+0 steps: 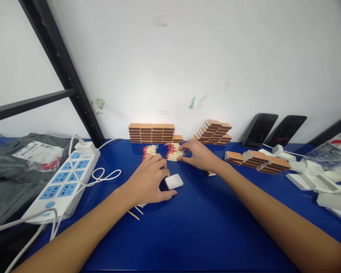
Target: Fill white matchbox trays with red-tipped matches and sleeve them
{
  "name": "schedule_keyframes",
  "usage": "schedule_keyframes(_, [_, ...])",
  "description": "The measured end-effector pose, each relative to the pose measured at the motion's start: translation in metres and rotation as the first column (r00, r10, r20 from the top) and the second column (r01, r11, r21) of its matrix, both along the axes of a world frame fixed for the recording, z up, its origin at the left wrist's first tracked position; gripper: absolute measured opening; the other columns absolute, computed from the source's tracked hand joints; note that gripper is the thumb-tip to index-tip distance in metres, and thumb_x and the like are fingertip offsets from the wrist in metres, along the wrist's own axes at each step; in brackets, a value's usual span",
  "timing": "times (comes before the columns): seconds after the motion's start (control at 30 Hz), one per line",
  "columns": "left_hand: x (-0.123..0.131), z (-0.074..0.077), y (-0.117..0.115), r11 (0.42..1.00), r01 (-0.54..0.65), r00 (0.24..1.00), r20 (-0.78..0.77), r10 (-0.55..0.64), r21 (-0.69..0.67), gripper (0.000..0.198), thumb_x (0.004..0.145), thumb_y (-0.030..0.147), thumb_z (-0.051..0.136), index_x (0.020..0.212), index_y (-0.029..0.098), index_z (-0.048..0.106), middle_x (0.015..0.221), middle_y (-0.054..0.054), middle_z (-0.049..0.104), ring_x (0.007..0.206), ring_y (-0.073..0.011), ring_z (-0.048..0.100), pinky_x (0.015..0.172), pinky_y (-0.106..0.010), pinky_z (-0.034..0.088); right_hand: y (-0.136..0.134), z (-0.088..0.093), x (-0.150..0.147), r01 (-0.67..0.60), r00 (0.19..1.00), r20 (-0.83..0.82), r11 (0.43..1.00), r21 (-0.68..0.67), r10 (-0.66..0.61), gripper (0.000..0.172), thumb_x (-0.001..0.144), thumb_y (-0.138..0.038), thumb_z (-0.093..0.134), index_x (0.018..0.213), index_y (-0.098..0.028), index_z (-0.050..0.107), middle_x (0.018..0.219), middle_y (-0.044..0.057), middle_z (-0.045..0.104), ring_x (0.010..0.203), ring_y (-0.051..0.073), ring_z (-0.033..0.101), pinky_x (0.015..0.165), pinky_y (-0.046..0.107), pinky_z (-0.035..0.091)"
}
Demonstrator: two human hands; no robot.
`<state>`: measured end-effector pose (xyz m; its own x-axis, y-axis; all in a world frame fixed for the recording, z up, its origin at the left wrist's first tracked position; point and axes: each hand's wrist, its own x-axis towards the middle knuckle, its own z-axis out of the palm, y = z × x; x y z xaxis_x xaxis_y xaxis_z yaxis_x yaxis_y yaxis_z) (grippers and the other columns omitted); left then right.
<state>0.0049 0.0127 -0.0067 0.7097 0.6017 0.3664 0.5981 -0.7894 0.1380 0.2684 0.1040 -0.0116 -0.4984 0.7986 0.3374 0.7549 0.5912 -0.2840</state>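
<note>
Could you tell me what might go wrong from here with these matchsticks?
The right hand reaches into a matchstick pile that sits close beside a second pile; a careless sweep may mix or scatter them. Loose matchsticks by the left hand could be brushed off the blue table. The slanted matchbox stack behind might topple if bumped.

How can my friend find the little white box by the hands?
Look midway along the blue table, where the left hand rests. The small white box lies right by its thumb and fingers. The other white boxes sit heaped at the far right.
</note>
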Motion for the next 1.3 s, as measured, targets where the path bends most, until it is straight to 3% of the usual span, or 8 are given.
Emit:
schedule_keyframes(0.13, [-0.001, 0.001, 0.001, 1.000, 0.006, 1.000, -0.010, -0.006, 0.002, 0.038, 0.087, 0.055, 0.083, 0.095, 0.018, 0.077, 0.099, -0.008, 0.067, 0.105, -0.0299, 0.058, 0.097, -0.050, 0.049, -0.004, 0.001, -0.003, 0.004, 0.998, 0.061, 1.000, 0.003, -0.004, 0.010, 0.096, -0.030, 0.074, 0.092, -0.021, 0.075, 0.101, 0.010, 0.077, 0.100, 0.029, 0.066, 0.091, 0.042, 0.050])
schedule_keyframes(0.4, [0.001, 0.003, 0.002, 0.999, 0.023, 1.000, -0.014, -0.023, -0.032, 0.036, 0.090, 0.052, 0.080, 0.096, 0.017, 0.078, 0.101, -0.007, 0.069, 0.106, -0.0278, 0.059, 0.098, -0.046, 0.048, -0.015, 0.002, -0.006, 0.063, 0.978, 0.194, 0.994, 0.094, -0.081, 0.012, 0.102, -0.026, 0.068, 0.102, -0.017, 0.076, 0.111, 0.016, 0.075, 0.109, 0.031, 0.063, 0.093, 0.041, 0.050])
schedule_keyframes(0.5, [0.000, 0.005, 0.003, 0.999, 0.021, 1.000, -0.016, -0.022, -0.039, 0.036, 0.089, 0.054, 0.081, 0.095, 0.018, 0.078, 0.099, -0.007, 0.068, 0.105, -0.0278, 0.059, 0.097, -0.047, 0.049, -0.021, 0.005, -0.001, 0.066, 0.984, 0.158, 0.992, 0.105, -0.082, 0.012, 0.102, -0.019, 0.064, 0.104, -0.016, 0.075, 0.109, 0.015, 0.073, 0.106, 0.029, 0.064, 0.092, 0.040, 0.050])
schedule_keyframes(0.63, [-0.001, 0.007, 0.003, 0.999, 0.013, 1.000, -0.024, -0.014, -0.050, 0.037, 0.087, 0.054, 0.083, 0.093, 0.018, 0.078, 0.094, -0.006, 0.067, 0.101, -0.0267, 0.059, 0.095, -0.046, 0.049, -0.037, 0.009, 0.002, -0.062, 0.998, -0.006, 0.998, 0.018, 0.062, 0.009, 0.099, -0.023, 0.069, 0.105, -0.019, 0.075, 0.100, 0.009, 0.070, 0.097, 0.024, 0.065, 0.085, 0.036, 0.050])
schedule_keyframes(0.73, [-0.001, 0.008, 0.004, 0.998, 0.007, 0.999, -0.038, -0.009, -0.057, 0.035, 0.087, 0.053, 0.082, 0.095, 0.018, 0.079, 0.094, -0.005, 0.066, 0.100, -0.0264, 0.059, 0.095, -0.046, 0.049, -0.048, 0.007, -0.006, -0.174, 0.985, -0.030, 0.981, -0.089, 0.172, 0.026, 0.097, -0.031, 0.077, 0.121, -0.021, 0.074, 0.106, 0.008, 0.070, 0.105, 0.025, 0.064, 0.089, 0.037, 0.050])
schedule_keyframes(0.8, [-0.001, 0.009, 0.004, 0.998, 0.001, 0.999, -0.043, -0.003, -0.060, 0.034, 0.088, 0.052, 0.081, 0.096, 0.019, 0.080, 0.094, -0.005, 0.066, 0.100, -0.0264, 0.059, 0.095, -0.046, 0.049, -0.052, 0.003, -0.015, -0.168, 0.986, -0.009, 0.980, -0.110, 0.168, 0.027, 0.099, -0.032, 0.075, 0.123, -0.020, 0.074, 0.109, 0.010, 0.069, 0.110, 0.027, 0.062, 0.092, 0.039, 0.050])
schedule_keyframes(0.97, [-0.002, 0.010, 0.004, 0.998, 0.002, 0.999, -0.044, -0.005, -0.059, 0.034, 0.088, 0.052, 0.081, 0.094, 0.018, 0.080, 0.092, -0.005, 0.066, 0.100, -0.0267, 0.059, 0.096, -0.048, 0.049, -0.049, -0.006, -0.025, -0.139, 0.990, -0.029, 0.986, -0.094, 0.137, 0.009, 0.104, -0.025, 0.068, 0.101, -0.018, 0.072, 0.104, 0.009, 0.068, 0.105, 0.024, 0.061, 0.090, 0.037, 0.049])
schedule_keyframes(1.3, [-0.003, 0.007, 0.007, 0.999, -0.002, 1.000, -0.030, 0.000, -0.048, 0.034, 0.088, 0.053, 0.081, 0.095, 0.019, 0.079, 0.094, -0.005, 0.068, 0.099, -0.0256, 0.059, 0.093, -0.046, 0.049, -0.060, 0.005, -0.013, -0.048, 0.996, 0.066, 0.977, -0.210, 0.064, 0.014, 0.105, -0.021, 0.064, 0.092, -0.019, 0.065, 0.101, 0.007, 0.067, 0.093, 0.020, 0.061, 0.080, 0.031, 0.046])
